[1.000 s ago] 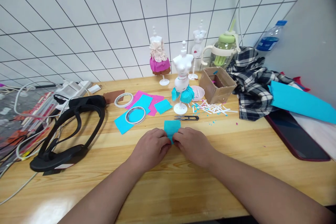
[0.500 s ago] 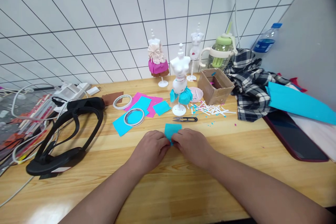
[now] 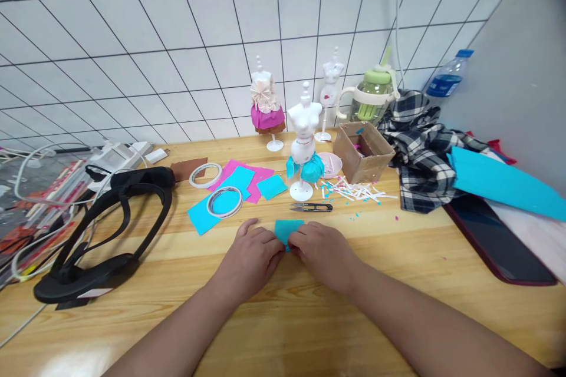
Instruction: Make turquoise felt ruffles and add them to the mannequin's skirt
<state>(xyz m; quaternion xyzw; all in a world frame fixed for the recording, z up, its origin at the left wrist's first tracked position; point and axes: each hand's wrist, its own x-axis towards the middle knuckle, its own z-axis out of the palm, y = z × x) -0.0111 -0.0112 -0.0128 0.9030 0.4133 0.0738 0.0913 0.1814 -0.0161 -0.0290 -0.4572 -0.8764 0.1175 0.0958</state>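
Both my hands meet over a small piece of teal paper (image 3: 286,228) lying on the wooden table (image 3: 309,330). My left hand (image 3: 252,254) pinches its near left edge, and my right hand (image 3: 322,250) pinches the near right edge. The near part of the paper is hidden under my fingers. Small black snips (image 3: 312,207) lie just beyond the paper. Behind them stands a white mannequin (image 3: 304,141) with a teal paper skirt.
Teal and pink sheets (image 3: 239,185) with two tape rings (image 3: 224,201) lie left of centre. A black headband device (image 3: 106,230) and cables sit at the left. A cardboard box (image 3: 362,152), paper scraps (image 3: 354,191), plaid cloth (image 3: 424,141), bottles and two more mannequins (image 3: 266,109) stand behind.
My hands stay on the teal paper and more of it is now folded under my fingers. The view has shifted slightly, so the objects sit a little lower.
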